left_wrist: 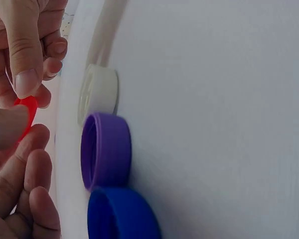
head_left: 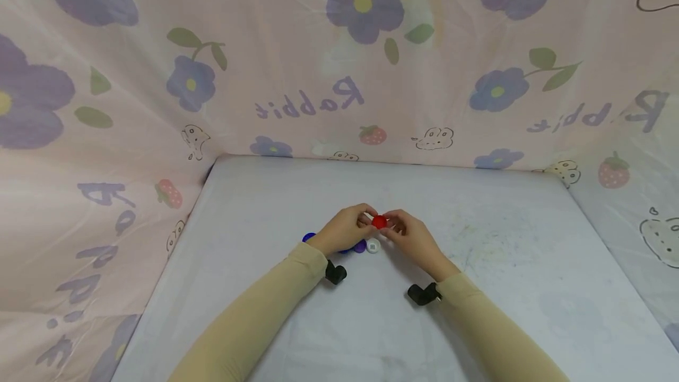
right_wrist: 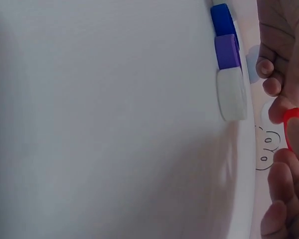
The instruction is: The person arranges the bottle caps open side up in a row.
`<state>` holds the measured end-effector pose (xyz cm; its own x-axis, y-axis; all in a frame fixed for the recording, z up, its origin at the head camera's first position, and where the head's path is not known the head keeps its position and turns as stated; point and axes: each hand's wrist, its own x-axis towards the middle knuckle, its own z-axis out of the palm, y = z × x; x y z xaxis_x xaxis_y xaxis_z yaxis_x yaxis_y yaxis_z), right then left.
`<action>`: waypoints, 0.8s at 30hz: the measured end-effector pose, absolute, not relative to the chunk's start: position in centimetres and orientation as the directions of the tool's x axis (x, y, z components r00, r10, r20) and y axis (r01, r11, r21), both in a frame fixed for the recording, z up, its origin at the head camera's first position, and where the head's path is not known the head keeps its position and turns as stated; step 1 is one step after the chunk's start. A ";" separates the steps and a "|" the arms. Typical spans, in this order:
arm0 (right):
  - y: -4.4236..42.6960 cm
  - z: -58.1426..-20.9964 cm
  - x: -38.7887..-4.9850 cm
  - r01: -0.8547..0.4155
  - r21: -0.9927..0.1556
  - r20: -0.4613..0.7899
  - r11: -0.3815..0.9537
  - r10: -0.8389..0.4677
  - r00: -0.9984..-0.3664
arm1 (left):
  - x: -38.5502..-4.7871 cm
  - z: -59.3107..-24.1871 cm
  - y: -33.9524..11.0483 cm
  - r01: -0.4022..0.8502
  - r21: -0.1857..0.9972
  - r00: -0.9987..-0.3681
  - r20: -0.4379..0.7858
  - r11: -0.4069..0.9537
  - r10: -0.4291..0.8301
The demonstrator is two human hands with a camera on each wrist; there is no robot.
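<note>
Both hands hold a small red bottle cap between them, raised above the table. My left hand pinches its left side between thumb and fingers; my right hand pinches its right side. Below them, a white cap and a purple cap lie side by side on the table. In the left wrist view a blue cap touches the purple one in the same row. Another blue cap shows at the left, partly covered by my left wrist.
The white table spreads around the hands, with faint dark smudges to the right. A flower-printed cloth hangs behind and along both sides. Black camera mounts stick out from the wrists near the tabletop.
</note>
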<state>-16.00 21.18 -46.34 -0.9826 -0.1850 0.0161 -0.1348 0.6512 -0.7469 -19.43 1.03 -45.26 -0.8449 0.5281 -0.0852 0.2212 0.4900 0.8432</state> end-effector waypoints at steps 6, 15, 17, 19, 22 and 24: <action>21.9 -46.3 -15.3 -0.135 -0.724 -0.003 0.677 -0.199 -0.980 | -19.0 -45.3 1.7 0.261 0.808 -0.830 -0.092 0.528 0.551; 22.7 -46.5 -14.3 -0.131 -0.712 -0.040 0.690 -0.227 -0.973 | -18.5 -45.9 2.6 0.437 0.658 -0.798 -0.030 0.613 0.601; 22.8 -46.6 -14.2 -0.137 -0.705 -0.043 0.696 -0.235 -0.971 | -18.4 -46.0 2.7 0.484 0.603 -0.792 -0.006 0.634 0.610; 22.9 -46.7 -14.1 -0.143 -0.696 -0.046 0.703 -0.242 -0.969 | -18.3 -46.1 2.8 0.509 0.565 -0.790 0.006 0.650 0.613; 23.1 -46.8 -14.0 -0.154 -0.690 -0.045 0.707 -0.254 -0.966 | -18.1 -46.2 2.9 0.517 0.539 -0.787 -0.007 0.665 0.617; 23.1 -46.9 -14.0 -0.162 -0.687 -0.045 0.708 -0.264 -0.963 | -18.0 -46.3 3.0 0.511 0.537 -0.785 -0.025 0.671 0.619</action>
